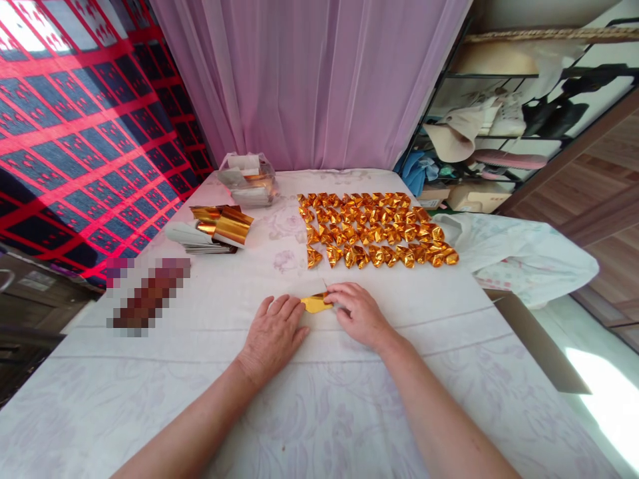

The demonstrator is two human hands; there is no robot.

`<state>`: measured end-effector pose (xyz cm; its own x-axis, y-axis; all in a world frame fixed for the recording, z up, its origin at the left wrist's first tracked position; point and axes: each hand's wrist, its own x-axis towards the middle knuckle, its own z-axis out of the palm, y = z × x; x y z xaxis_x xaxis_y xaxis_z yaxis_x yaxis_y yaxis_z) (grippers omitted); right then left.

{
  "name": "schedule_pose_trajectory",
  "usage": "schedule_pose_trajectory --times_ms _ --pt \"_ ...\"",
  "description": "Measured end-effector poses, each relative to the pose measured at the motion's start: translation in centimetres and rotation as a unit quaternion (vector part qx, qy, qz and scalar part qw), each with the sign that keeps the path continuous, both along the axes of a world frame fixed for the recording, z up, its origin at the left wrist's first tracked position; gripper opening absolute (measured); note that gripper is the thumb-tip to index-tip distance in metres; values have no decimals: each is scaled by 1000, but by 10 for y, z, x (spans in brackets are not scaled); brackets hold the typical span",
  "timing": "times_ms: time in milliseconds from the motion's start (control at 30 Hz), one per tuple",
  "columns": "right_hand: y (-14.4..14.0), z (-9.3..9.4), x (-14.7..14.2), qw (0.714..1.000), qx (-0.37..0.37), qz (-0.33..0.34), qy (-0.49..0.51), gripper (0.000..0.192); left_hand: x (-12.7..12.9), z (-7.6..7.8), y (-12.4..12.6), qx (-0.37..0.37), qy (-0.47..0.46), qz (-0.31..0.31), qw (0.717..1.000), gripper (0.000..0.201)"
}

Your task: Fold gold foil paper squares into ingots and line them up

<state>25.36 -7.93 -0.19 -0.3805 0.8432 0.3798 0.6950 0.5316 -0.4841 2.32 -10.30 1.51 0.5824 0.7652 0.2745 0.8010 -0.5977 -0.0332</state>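
Observation:
A small sheet of gold foil paper (315,303), partly folded, lies on the cloth between my hands, with a pale part showing along its far edge. My left hand (277,330) rests flat, its fingertips at the paper's left end. At the right end, the fingers of my right hand (358,311) are bent and closed on the paper; the thumb's exact contact is hard to see. Beyond my hands stand several rows of folded gold foil pieces (369,233). To the left is a stack of flat gold foil sheets (233,226), some showing white backs.
A clear plastic bag (247,179) with more sheets stands at the back left of the cloth-covered table (210,392). A blurred-out reddish item (150,293) lies near the left edge. A white plastic bag (539,256) hangs by the right edge, below a shoe rack (504,136).

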Motion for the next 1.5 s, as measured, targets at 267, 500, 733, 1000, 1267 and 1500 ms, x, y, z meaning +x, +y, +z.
schedule_pose_trajectory --times_ms 267,500,733,1000,1267,1500 --pt "-7 6 -8 997 -5 10 -71 33 -3 13 14 -21 -7 5 1000 24" --pt "-8 8 -11 994 28 19 -104 24 5 15 23 -13 16 13 1000 22" --pt "-9 9 -12 992 49 27 -116 27 3 14 28 25 44 2 999 18" --pt "-8 9 -21 985 96 21 -141 23 -7 6 37 47 48 -42 997 13" --pt "-6 7 -23 984 97 22 -151 22 -18 3 42 57 34 -64 996 7" --pt "-6 7 -32 982 140 29 -126 11 -20 2 38 42 8 -58 997 10"
